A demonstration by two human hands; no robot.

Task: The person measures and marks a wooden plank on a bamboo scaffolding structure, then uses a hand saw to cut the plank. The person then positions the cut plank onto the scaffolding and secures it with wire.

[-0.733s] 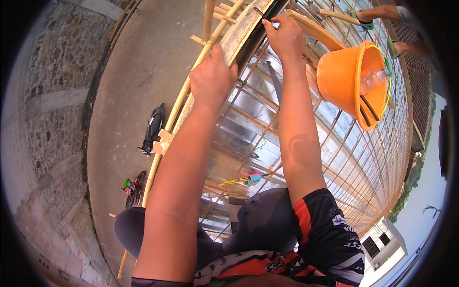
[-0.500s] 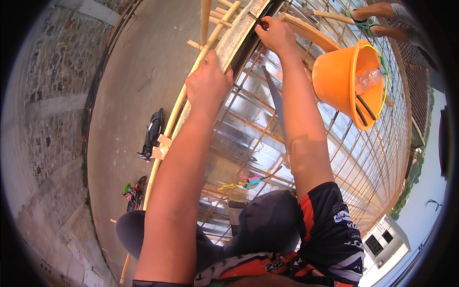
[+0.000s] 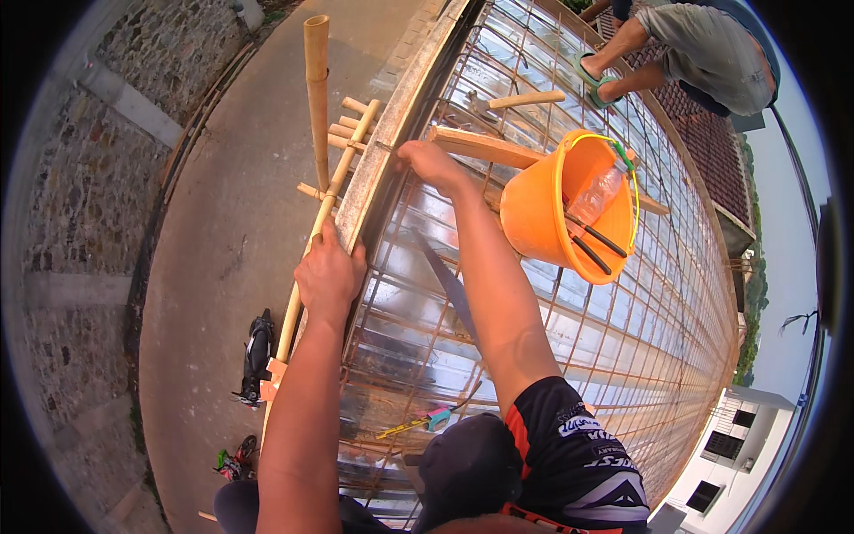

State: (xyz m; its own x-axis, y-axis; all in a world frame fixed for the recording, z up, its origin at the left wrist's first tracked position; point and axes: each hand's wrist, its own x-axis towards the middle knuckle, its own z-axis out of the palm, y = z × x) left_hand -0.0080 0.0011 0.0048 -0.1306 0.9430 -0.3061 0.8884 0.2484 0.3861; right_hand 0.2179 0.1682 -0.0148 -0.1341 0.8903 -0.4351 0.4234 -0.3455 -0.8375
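1. Head view: above a paved lane (image 3: 205,267), we worked with both bare hands at a long pale board (image 3: 371,173) edging a grid of steel rods (image 3: 623,347).

2. Our left hand (image 3: 327,274) was closed over the board, fingers toward the outer side and thumb toward the inner, with a bamboo pole (image 3: 338,178) running just left of it.

3. Our right hand (image 3: 433,166), farther along, had its fingers bent narrow at the board's inner edge; whether they pinched anything there, we could not tell.

4. Just right of our right hand lay a wooden plank (image 3: 489,147), with a wooden-handled hammer (image 3: 527,100) beyond it and an orange bucket (image 3: 534,214) farther right, holding a clear bottle (image 3: 596,196).

5. Below our right hand, a saw blade (image 3: 445,278) showed, partly hidden by the forearm. Well beyond that hand, a co-worker (image 3: 712,53) stood in green sandals (image 3: 601,93).

6. The step in hand, we judged, was steadying the board with the left while the right fingers worked its inner edge. The next move called for a firm left hold and careful right fingertips, clear of the blade.
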